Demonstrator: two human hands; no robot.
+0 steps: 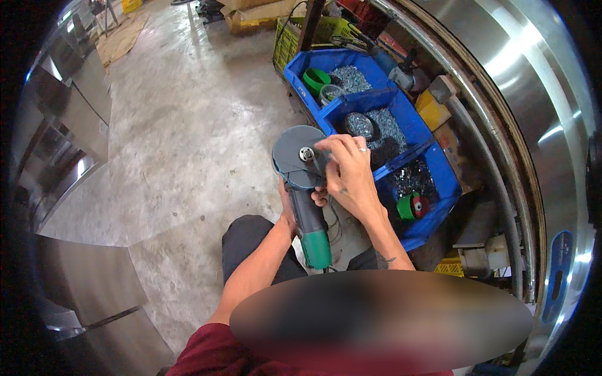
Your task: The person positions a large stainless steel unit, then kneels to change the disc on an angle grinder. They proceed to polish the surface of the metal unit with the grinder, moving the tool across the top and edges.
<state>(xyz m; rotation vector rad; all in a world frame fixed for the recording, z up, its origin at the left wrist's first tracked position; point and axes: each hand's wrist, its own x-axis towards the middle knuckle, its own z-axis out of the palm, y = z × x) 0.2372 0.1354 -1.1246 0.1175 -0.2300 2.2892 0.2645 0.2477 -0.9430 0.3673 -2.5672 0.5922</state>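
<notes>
An angle grinder with a dark body and a green rear end (315, 247) is held upright over my lap, its head pointing away from me. My left hand (287, 207) is closed around the neck from the left and beneath, with fingertips showing on the right side. A round grey disc (291, 141) faces up on the head, with a metal nut (306, 154) at its centre. My right hand (350, 172) is at the disc's right edge, fingers bent in a pinch over the rim. Its fingertips are slightly blurred. A ring is on one finger.
Blue bins (417, 135) at the right hold small metal parts, a green cup (315, 79) and a green roll (409, 207). A metal rail (495, 125) runs along the right. Stainless panels (81, 269) stand at the left on the concrete floor (182, 138). A cardboard box (260, 15) lies beyond.
</notes>
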